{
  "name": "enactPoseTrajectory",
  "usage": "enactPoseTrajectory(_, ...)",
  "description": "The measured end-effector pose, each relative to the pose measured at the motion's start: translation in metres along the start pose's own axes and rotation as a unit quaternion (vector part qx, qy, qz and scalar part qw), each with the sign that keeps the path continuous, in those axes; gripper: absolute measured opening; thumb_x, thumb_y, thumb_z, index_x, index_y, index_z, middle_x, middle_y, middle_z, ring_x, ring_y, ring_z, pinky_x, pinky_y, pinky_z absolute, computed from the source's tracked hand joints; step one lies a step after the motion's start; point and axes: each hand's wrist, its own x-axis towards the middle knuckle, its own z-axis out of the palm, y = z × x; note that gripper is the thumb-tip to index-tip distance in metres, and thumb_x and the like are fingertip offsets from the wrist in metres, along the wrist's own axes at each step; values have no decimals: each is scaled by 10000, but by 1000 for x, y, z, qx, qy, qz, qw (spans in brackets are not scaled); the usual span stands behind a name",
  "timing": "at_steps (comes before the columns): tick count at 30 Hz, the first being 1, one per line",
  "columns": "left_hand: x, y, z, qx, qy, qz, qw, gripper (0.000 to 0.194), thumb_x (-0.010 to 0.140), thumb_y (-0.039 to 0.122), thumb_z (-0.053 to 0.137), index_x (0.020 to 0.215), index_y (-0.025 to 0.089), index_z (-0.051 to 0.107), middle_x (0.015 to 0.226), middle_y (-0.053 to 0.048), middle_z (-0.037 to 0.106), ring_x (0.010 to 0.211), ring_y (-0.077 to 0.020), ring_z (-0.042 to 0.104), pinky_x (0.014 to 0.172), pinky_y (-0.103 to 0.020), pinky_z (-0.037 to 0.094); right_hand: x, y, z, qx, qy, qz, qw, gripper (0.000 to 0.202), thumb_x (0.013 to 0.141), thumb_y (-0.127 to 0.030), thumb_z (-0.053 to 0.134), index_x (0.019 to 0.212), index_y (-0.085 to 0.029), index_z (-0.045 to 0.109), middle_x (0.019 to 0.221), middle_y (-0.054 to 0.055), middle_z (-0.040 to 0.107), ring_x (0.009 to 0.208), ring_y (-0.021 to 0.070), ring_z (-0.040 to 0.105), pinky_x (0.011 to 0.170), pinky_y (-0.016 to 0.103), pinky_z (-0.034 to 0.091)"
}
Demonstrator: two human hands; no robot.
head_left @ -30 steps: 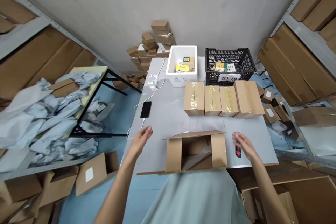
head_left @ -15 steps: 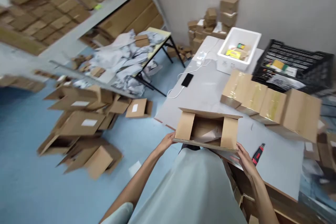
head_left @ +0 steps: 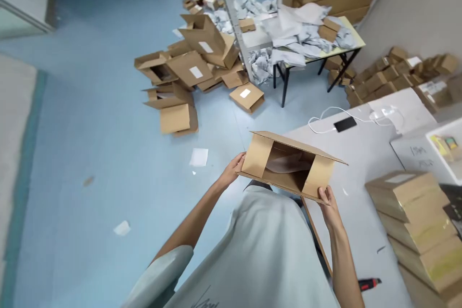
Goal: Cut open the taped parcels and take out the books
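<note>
A brown cardboard box (head_left: 257, 158) is held up in front of my body, its flaps parted and a pale sheet of packing paper (head_left: 287, 163) lying inside. My left hand (head_left: 233, 169) grips its left end, fingers bent around the edge. At the right end my right hand (head_left: 329, 202) pinches the near flap, with the thumb in front. The box hangs at the left edge of the grey table (head_left: 361, 231). Beside my right forearm lies a red and black utility knife (head_left: 370, 284) on the table top.
Opened boxes (head_left: 191, 70) are heaped on the blue floor beyond me. A small table (head_left: 346, 33) bears crumpled paper. Taped boxes (head_left: 415, 211) line the right of the worktable, near a white bin (head_left: 411, 151). A phone (head_left: 345, 124) lies with a cable. Paper scraps (head_left: 199, 157) lie on the floor.
My view has swung left, so the box heap and more floor show. The box has come along in both hands and tilts more, its right end lower.
</note>
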Motion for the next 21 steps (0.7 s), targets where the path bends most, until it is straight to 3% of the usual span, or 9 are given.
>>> enactPoseTrajectory(4, 18, -22, -97, -34, 72, -9, 997, 796, 955, 875, 545, 1288, 191, 778, 1308, -167, 823, 1334, -402, 729, 1201, -502, 568, 46, -50, 109, -51, -40, -1, 998, 734, 839, -818, 900, 1322, -292, 731, 1501, 115, 794, 1487, 365, 713, 1294, 530, 563)
enactPoseTrajectory(8, 20, -41, -190, -59, 135, -22, 989, 866, 1017, 884, 461, 1392, 156, 741, 1452, -185, 785, 1418, -395, 686, 1274, -491, 515, 99, -87, 213, -129, -131, 44, 982, 800, 789, -837, 930, 1342, -295, 729, 1446, 118, 824, 1284, 350, 830, 1169, 504, 661)
enactPoseTrajectory(11, 20, -58, -250, -81, 168, -32, 982, 914, 1005, 942, 467, 1413, 170, 735, 1479, -171, 785, 1440, -393, 667, 1253, -472, 530, 142, -106, 287, -173, -193, 86, 962, 778, 758, -813, 965, 1302, -312, 725, 1360, 99, 855, 1067, 326, 893, 1055, 454, 715)
enactPoseTrajectory(13, 27, -69, -284, -97, 183, -47, 977, 957, 943, 988, 541, 1406, 176, 744, 1451, -170, 800, 1399, -398, 691, 1202, -466, 566, 172, -113, 335, -191, -218, 98, 952, 695, 777, -757, 978, 1261, -324, 730, 1361, 89, 855, 1027, 308, 902, 1010, 408, 731)
enactPoseTrajectory(17, 66, -87, -350, -148, 217, -104, 959, 1020, 796, 1002, 718, 1413, 190, 726, 1385, -167, 811, 1225, -373, 780, 1059, -467, 635, 236, -118, 427, -215, -250, 97, 939, 644, 851, -604, 966, 1370, -326, 703, 1395, 65, 847, 1029, 258, 903, 990, 362, 736)
enactPoseTrajectory(21, 132, -94, -426, -162, 237, -126, 950, 984, 746, 943, 835, 1389, 204, 746, 1400, -161, 805, 1226, -370, 790, 1004, -445, 647, 304, -119, 520, -226, -278, 101, 928, 594, 872, -515, 958, 1380, -312, 727, 1470, 71, 824, 1044, 259, 903, 953, 348, 739)
